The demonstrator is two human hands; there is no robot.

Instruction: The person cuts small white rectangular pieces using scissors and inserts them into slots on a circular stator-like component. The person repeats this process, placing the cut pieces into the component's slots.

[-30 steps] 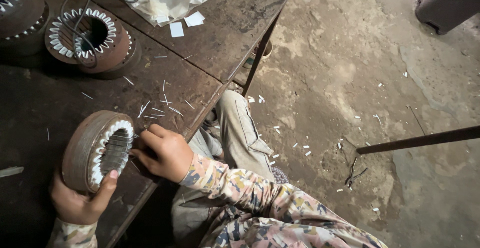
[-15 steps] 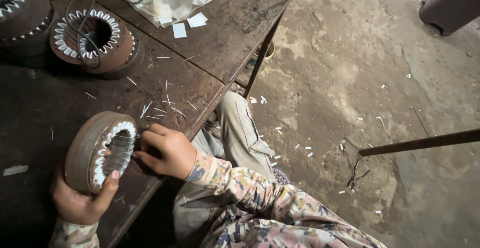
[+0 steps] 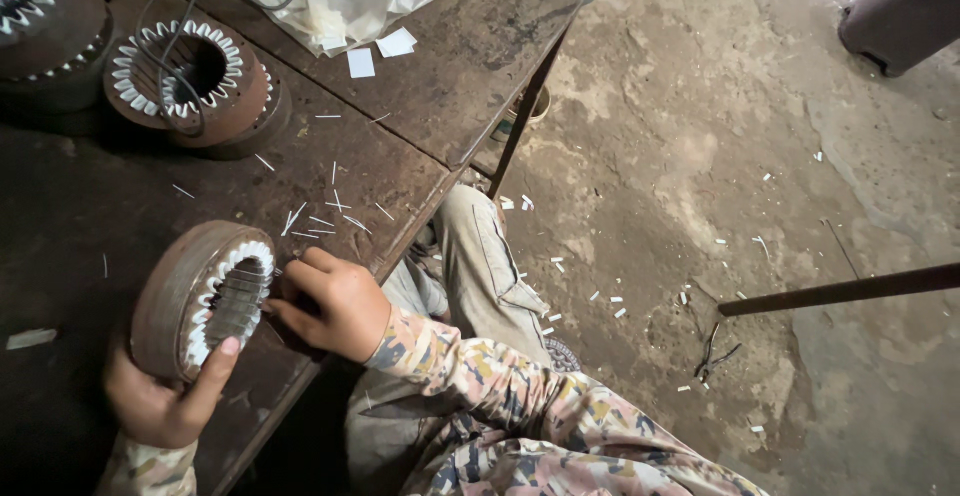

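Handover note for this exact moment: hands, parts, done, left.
Left hand: grips the ring-shaped stator core tilted on edge at the bench front.
Right hand: fingertips at the core's slotted bore.
Done: white liners show in many slots around the rim.
Left: loose white strips lie on the bench beside it; a second lined core stands behind.

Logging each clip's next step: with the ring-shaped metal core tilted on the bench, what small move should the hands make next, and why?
Probably press the white strip at the right hand's fingertips deeper into the slot of the stator core. The left hand braces the core on edge on the workbench, its opening facing the right hand, white liners ringing the bore.
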